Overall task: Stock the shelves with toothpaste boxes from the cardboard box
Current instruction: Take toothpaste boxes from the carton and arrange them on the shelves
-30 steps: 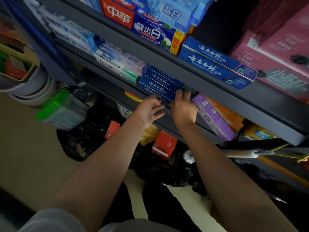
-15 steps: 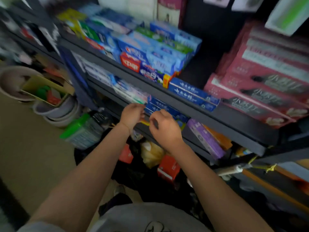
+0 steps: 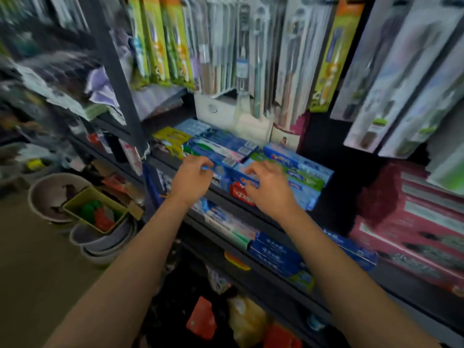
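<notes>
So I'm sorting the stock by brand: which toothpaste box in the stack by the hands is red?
The red box at the bottom front of the stack, just under the right hand. Those above and beside it are blue or blue and green.

Whole view motion-blurred; print on toothpaste boxes (image 3: 261, 159) unreadable. My left hand (image 3: 192, 180) and right hand (image 3: 270, 189) cover box fronts at shelf edge; whether my fingertips grip or merely touch, cannot tell. Hanging toothbrush packs (image 3: 226, 43) cut by top edge. My forearms cut by bottom edge. Cardboard box not visible.
</notes>
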